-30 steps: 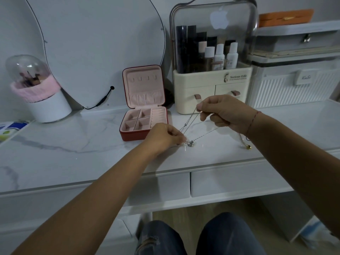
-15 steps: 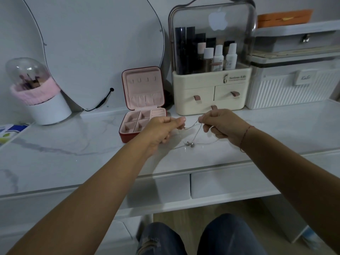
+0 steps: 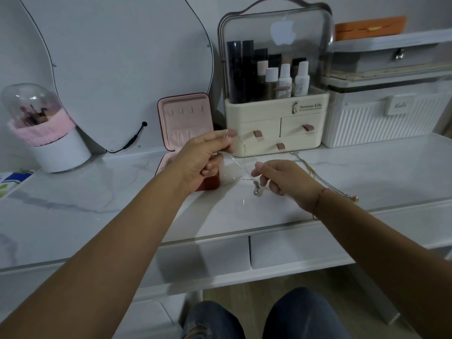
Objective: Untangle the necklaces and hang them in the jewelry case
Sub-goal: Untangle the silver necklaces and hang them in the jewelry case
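Note:
A thin silver necklace (image 3: 241,165) stretches between my hands above the marble top, its pendant (image 3: 256,190) dangling below my right fingers. My left hand (image 3: 206,156) is raised in front of the open red jewelry case (image 3: 184,121) and pinches the chain's upper end. My right hand (image 3: 281,178) pinches the chain lower down, to the right. A second, gold necklace (image 3: 325,182) lies loose on the table behind my right wrist, with a round bead at its near end. The case's pink lid stands upright with small hooks; my left hand hides most of its tray.
A cream cosmetics organizer (image 3: 274,123) with drawers stands right behind the hands. A white ribbed box (image 3: 389,118) is at the right, a large mirror (image 3: 110,69) at the left, and a domed brush holder (image 3: 49,133) at the far left. The table edge (image 3: 220,238) runs below.
My left hand has risen and moved up toward the case lid, drawing the silver chain taut. My right hand dropped lower, and the gold necklace now lies apart on the table.

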`<action>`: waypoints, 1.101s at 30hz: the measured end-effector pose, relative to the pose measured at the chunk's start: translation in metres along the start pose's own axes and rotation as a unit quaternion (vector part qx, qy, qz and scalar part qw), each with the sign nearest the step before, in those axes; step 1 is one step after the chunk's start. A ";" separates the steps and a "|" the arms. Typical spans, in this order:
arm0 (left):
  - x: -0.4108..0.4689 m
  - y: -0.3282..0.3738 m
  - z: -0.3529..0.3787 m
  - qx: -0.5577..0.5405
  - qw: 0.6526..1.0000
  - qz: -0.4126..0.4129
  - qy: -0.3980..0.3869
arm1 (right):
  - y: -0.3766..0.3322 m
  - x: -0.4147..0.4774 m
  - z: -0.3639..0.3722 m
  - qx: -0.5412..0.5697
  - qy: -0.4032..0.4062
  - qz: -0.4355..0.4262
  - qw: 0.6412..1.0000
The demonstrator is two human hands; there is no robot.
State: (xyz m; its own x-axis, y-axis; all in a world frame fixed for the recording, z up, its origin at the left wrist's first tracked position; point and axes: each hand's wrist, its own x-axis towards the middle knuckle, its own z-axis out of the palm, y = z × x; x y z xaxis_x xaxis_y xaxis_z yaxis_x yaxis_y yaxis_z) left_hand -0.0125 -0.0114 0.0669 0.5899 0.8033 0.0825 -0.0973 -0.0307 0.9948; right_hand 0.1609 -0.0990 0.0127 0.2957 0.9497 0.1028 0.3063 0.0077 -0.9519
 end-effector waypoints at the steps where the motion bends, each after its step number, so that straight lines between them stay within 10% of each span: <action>1: -0.001 -0.003 -0.004 0.011 1.000 -0.011 0.006 | -0.001 -0.002 -0.002 -0.022 -0.006 -0.006 1.000; 9: -0.021 -0.039 -0.035 0.229 0.967 -0.039 0.107 | 0.001 0.001 -0.011 -0.058 -0.005 0.010 0.998; 23: -0.031 -0.071 -0.028 0.465 0.829 0.253 0.181 | 0.019 0.016 0.016 -0.209 0.070 -0.123 0.968; 33: -0.011 -0.076 0.003 0.377 0.915 0.140 0.044 | 0.015 0.006 0.029 -0.343 -0.008 -0.177 0.922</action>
State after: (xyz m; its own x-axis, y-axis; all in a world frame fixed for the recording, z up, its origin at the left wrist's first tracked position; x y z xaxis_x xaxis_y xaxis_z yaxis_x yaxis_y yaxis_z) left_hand -0.0086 -0.0197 -0.0094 0.5566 0.7447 0.3683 0.3650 -0.6174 0.6968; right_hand 0.1412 -0.0839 -0.0094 0.0561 0.9302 0.3629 0.8833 0.1232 -0.4524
